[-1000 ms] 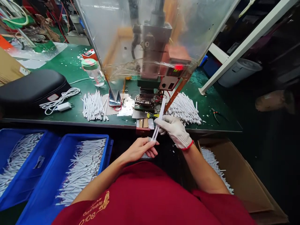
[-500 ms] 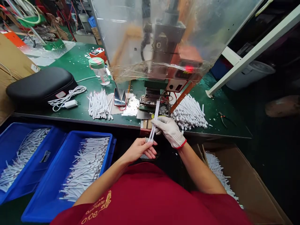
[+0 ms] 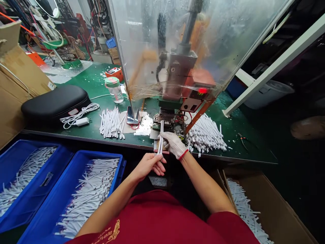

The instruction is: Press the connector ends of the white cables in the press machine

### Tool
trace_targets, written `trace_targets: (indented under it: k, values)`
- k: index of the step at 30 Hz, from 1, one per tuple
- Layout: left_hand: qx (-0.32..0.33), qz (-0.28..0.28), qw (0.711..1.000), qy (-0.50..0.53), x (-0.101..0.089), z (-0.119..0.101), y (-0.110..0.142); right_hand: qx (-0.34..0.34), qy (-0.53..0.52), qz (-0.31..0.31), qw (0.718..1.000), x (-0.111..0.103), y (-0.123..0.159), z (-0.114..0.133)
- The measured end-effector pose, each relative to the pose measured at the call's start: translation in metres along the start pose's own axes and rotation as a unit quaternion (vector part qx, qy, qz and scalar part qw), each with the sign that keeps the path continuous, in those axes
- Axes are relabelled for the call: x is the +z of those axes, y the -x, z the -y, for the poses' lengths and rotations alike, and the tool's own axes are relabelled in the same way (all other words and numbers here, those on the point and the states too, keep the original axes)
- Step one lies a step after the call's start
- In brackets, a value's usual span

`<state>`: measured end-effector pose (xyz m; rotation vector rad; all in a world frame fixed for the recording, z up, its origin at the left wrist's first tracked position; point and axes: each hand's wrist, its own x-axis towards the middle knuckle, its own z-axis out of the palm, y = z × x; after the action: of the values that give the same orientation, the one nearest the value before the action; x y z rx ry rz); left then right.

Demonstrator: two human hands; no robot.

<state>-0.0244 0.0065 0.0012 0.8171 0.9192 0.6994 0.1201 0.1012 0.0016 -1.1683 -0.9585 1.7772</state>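
Observation:
My bare left hand [image 3: 150, 164] pinches the near end of a pair of white flat cables [image 3: 160, 139] in front of the table edge. Higher along the same cables, my right hand [image 3: 173, 143], in a white glove with a red cuff, is closed around them. Their far ends reach the metal fixture [image 3: 162, 118] at the foot of a press machine [image 3: 179, 74]. Whether the tips touch the fixture I cannot tell. The ends under my left fingers are hidden.
Piles of white cables lie left [image 3: 111, 123] and right [image 3: 207, 132] of the press. Blue bins [image 3: 119, 169] and a cardboard box [image 3: 276, 206] hold more. A plastic shield [image 3: 142, 40] hangs before the press. A phone [image 3: 132, 116], jar [image 3: 115, 90] and pliers [image 3: 243, 141] lie on the table.
The cables and my right hand have shifted left, and the cables now stand more upright. My left hand has moved slightly left. The camera view has tilted up a little.

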Motion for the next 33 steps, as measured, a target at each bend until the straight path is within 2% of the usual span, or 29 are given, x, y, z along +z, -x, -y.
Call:
trace_targets:
  k: [5,19,24,27,33]
  values:
    - [-0.005,0.002,1.0,-0.015,-0.002,0.001,-0.002,-0.011,-0.026,-0.005,1.0,0.002,0.001,-0.007]
    - [-0.013,0.002,1.0,-0.004,0.0,-0.002,0.0,0.004,-0.036,-0.024,0.999,0.002,-0.002,-0.003]
    - [-0.023,-0.017,1.0,0.01,0.005,-0.001,-0.003,-0.04,-0.032,-0.056,0.997,-0.001,-0.019,-0.005]
    - [-0.014,-0.022,1.0,0.007,0.008,-0.001,-0.004,-0.061,-0.069,-0.066,0.994,0.0,-0.034,-0.004]
    - [0.001,-0.027,1.0,0.002,0.01,-0.001,-0.006,-0.058,-0.115,-0.064,0.99,0.005,-0.045,-0.001]
